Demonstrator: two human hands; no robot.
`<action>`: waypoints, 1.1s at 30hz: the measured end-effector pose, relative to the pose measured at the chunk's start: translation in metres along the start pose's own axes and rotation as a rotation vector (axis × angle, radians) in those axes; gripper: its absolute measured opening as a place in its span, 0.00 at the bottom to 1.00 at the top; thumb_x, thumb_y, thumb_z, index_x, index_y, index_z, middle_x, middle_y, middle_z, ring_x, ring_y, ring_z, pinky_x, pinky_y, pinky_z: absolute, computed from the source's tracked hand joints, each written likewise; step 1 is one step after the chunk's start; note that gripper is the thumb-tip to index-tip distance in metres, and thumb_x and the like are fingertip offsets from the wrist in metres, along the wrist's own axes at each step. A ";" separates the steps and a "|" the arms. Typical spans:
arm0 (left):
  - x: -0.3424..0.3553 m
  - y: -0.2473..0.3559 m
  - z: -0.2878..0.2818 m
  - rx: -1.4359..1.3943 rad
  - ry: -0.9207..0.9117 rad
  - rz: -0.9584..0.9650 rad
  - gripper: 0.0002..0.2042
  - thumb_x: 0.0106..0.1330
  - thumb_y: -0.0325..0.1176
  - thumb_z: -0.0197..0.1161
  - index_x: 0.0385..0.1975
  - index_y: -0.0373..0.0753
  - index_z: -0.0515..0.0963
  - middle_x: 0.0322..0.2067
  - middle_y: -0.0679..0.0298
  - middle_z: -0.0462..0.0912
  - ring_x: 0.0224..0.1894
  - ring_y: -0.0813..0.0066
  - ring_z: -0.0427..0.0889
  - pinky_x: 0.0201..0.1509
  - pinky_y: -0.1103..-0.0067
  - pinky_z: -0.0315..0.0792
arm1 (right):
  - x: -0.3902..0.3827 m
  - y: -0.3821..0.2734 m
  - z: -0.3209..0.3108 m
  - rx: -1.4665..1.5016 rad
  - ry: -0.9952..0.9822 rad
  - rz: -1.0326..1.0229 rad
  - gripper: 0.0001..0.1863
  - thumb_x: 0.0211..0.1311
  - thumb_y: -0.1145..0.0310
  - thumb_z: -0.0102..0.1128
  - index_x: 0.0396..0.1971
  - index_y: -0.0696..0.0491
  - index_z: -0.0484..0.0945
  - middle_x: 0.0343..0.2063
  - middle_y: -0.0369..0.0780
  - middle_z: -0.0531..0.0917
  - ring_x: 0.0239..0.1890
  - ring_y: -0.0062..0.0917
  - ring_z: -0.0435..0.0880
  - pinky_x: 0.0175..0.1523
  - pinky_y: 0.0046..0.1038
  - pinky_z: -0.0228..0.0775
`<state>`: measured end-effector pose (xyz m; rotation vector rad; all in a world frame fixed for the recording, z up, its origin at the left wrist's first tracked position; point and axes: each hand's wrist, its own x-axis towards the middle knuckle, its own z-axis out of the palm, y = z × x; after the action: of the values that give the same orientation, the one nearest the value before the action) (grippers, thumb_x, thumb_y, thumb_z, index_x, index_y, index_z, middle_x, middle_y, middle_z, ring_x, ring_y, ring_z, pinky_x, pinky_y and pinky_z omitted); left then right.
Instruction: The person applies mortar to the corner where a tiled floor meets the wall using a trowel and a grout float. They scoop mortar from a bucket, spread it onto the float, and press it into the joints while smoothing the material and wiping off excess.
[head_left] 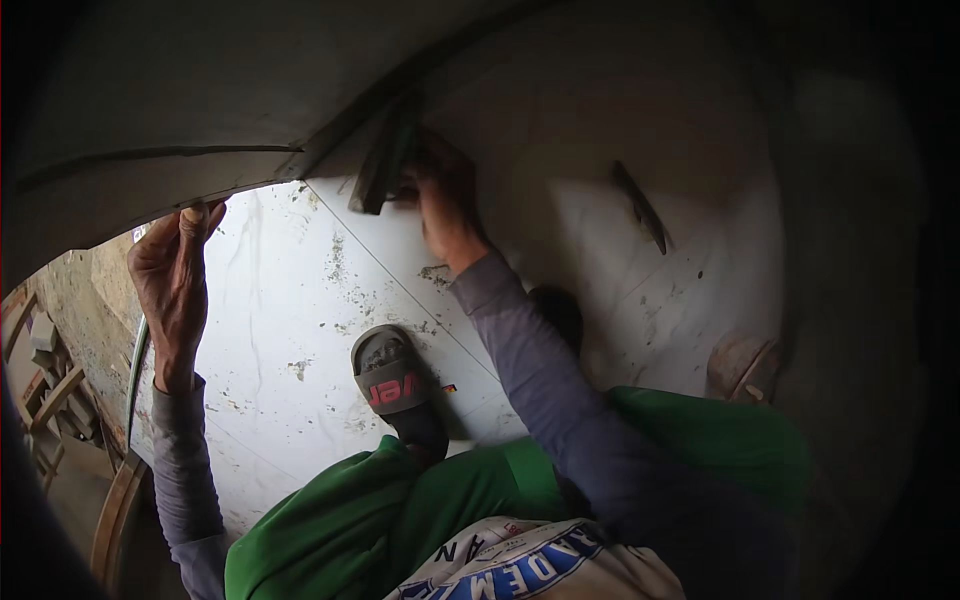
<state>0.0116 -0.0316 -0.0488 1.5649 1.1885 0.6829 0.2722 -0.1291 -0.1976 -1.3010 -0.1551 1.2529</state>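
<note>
A large grey panel (150, 110) spans the upper left, with a dark line along it. My left hand (178, 250) is closed at its lower edge, the thumb on the near side and some fingertips hidden behind. My right hand (445, 200) is closed around a dark, flat, trowel-like tool (375, 170), held up close to the panel's underside. Shadow hides the tool's upper end, so I cannot tell whether it touches the panel.
Below is a white marbled floor (270, 330) with dark specks. A long dark tool (640, 207) lies on it at the right. My sandalled foot (395, 375) stands in the middle. A brownish lump (742, 368) sits at the right, and wood pieces (60, 395) pile up at the left.
</note>
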 end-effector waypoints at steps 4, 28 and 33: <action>0.005 0.001 0.010 -0.002 -0.001 -0.014 0.18 0.76 0.41 0.62 0.54 0.32 0.83 0.47 0.53 0.88 0.56 0.61 0.85 0.67 0.59 0.76 | 0.086 -0.065 -0.105 -0.268 0.079 -0.504 0.16 0.69 0.65 0.59 0.52 0.56 0.82 0.43 0.37 0.85 0.38 0.19 0.85 0.38 0.25 0.78; -0.006 -0.020 -0.007 0.049 0.107 -0.008 0.14 0.76 0.37 0.62 0.53 0.37 0.84 0.50 0.55 0.88 0.55 0.62 0.86 0.68 0.61 0.77 | 0.173 -0.227 -0.136 -0.121 0.134 -0.288 0.12 0.74 0.68 0.55 0.43 0.61 0.81 0.36 0.43 0.83 0.37 0.33 0.84 0.44 0.40 0.79; 0.003 -0.029 0.011 -0.001 0.038 0.031 0.14 0.76 0.37 0.62 0.53 0.37 0.84 0.49 0.55 0.88 0.56 0.62 0.86 0.68 0.61 0.77 | 0.173 -0.130 -0.160 -1.261 0.231 -0.861 0.10 0.62 0.66 0.66 0.39 0.54 0.83 0.34 0.43 0.85 0.36 0.38 0.85 0.42 0.40 0.77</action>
<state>0.0118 -0.0331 -0.0800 1.5789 1.1933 0.7361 0.5303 -0.0693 -0.2459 -2.0486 -1.3385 0.1370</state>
